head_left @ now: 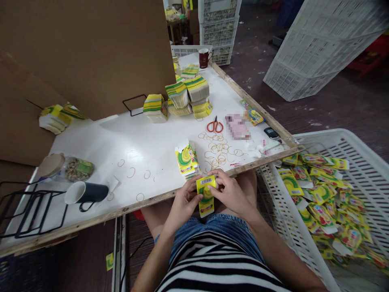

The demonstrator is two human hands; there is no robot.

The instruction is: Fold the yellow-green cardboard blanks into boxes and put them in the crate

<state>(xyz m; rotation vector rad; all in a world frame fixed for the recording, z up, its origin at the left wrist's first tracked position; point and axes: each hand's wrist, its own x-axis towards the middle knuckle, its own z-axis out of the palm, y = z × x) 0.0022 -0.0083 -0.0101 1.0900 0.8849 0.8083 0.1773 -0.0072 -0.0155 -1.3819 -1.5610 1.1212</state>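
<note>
Both of my hands hold one small yellow packet (206, 195) with a barcode at its top, just below the near edge of the white table (127, 138). My left hand (184, 202) grips its left side with fingers closed. My right hand (228, 191) pinches its right side and top. A short stack of the same yellow-green packets (186, 159) stands on the table just above my hands. Several loose rubber bands (216, 149) lie to the right of that stack.
A white crate (358, 158) on my right holds several loose packets (322, 198). Bundled packet stacks (187, 95), red scissors (214, 126), a tipped dark mug (86, 193), a jar (65, 167) and a black wire rack (27, 211) are on the table. Cardboard (91, 52) stands behind.
</note>
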